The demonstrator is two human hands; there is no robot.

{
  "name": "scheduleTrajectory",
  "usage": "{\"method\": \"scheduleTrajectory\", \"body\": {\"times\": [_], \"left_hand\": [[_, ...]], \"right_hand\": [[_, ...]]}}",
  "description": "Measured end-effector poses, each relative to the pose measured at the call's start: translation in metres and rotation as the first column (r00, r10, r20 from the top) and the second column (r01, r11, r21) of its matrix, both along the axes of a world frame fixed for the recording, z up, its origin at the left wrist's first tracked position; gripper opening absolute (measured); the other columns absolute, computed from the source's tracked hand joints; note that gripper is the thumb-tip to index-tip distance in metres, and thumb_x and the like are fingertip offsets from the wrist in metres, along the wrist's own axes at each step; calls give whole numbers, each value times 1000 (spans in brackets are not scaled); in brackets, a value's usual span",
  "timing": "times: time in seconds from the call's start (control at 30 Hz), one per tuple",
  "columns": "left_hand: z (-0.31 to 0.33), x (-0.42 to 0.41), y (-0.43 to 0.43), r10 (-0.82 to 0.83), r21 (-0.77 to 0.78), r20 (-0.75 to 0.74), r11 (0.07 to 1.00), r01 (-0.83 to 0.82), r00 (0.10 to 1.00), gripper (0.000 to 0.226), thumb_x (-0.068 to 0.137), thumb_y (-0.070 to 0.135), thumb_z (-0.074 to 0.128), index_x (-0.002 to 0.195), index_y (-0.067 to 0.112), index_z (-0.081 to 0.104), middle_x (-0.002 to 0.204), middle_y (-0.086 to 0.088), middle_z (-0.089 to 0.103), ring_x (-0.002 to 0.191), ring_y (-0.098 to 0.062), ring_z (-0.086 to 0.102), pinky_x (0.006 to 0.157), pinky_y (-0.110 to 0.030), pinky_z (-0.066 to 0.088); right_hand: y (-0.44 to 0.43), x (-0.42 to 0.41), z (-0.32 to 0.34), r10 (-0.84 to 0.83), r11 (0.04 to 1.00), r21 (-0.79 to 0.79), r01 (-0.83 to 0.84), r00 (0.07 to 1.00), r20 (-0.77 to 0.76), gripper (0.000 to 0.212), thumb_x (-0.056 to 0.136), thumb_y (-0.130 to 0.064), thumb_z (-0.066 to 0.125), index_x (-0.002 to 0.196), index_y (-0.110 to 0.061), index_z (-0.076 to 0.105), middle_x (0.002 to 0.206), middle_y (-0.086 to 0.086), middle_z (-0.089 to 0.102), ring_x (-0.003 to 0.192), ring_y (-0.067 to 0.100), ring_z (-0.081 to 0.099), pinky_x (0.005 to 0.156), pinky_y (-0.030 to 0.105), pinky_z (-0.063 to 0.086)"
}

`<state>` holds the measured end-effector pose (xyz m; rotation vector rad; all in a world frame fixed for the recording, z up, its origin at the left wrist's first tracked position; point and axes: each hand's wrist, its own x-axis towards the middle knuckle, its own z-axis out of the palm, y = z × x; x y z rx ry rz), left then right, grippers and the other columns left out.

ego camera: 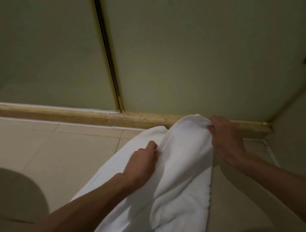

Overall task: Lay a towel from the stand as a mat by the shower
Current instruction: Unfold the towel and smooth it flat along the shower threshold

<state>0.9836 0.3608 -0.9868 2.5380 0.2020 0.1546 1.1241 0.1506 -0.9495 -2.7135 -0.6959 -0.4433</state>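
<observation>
Right grip: right hand (226, 140) pinching the far edge of the towel (180, 176), fingers curled on cloth.
Left grip: left hand (144, 160) clutching a fold, nearer and leftward.
Towel axis: near-to-far, rumpled, far end at the shower curb (104, 114); right hand closer to curb.
Writing: none legible.

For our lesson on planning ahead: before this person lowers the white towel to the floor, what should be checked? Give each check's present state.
1. Left hand grips the towel: ok.
2. Right hand pinches the towel's far edge: ok.
3. Towel opened out flat: not ok, it is bunched and folded.
4. Towel close to the shower threshold: ok.
5. Floor tiles dry: cannot tell.
</observation>
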Motion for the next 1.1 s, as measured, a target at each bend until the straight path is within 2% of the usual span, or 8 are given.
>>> {"method": "scheduleTrajectory", "body": {"times": [0.13,0.23,0.33,0.57,0.7,0.83,0.97,1.1], "left_hand": [[13,4,-34,-94,-89,41,991,97,995,7,101,35,35,96,30,37,88,4,60,65,-5,47,58,-27,31],[25,8,-47,-83,-114,109,989,95,991,13,100,37,36,99,26,44,91,-2,67,73,-15,57,63,-32,42],[38,7,-36,-13,-114,213,993,39,977,9,98,34,44,93,27,46,82,-2,68,68,-14,58,58,-31,42],[51,-12,32,113,-10,282,993,-114,953,11,95,29,51,91,18,51,77,-15,65,74,-37,59,58,-36,40],[50,-27,67,198,20,269,977,-211,943,10,95,29,49,90,21,47,70,-7,57,69,-36,55,57,-34,33],[46,-47,96,256,29,259,962,-273,931,11,97,33,45,88,26,42,64,6,48,57,-18,45,51,-31,32],[44,-62,121,318,42,267,939,-340,910,12,97,31,45,87,25,42,62,10,44,55,-11,40,49,-31,28],[38,-79,152,374,76,246,912,-402,894,13,97,32,44,89,22,45,60,4,48,58,-23,44,54,-34,34]], "right_hand": [[-30,1,12,-95,994,55,94,995,14,6,89,-2,51,88,-6,55,87,20,58,78,42,55,71,48,42],[-39,3,20,-132,978,166,129,991,5,7,93,-8,47,87,-8,51,90,19,57,81,39,54,71,47,42],[-31,3,27,-134,956,261,134,991,-16,11,93,-11,46,83,-14,46,90,18,55,81,36,52,69,45,41],[27,-4,38,-18,937,347,31,999,-42,16,94,-14,45,80,-18,41,87,11,54,78,31,51,67,43,42],[70,-11,40,54,935,354,-26,996,-70,16,95,-15,44,80,-17,41,87,11,55,79,32,51,70,43,42],[106,-17,40,134,929,356,-98,988,-77,16,95,-15,45,80,-17,42,87,10,55,80,33,52,71,42,40],[140,-23,36,186,916,377,-135,977,-101,18,96,-16,45,79,-18,39,85,4,51,80,31,51,72,41,39],[176,-31,25,235,898,409,-159,962,-141,18,96,-17,46,79,-17,41,84,2,51,81,29,51,74,41,38]]}}
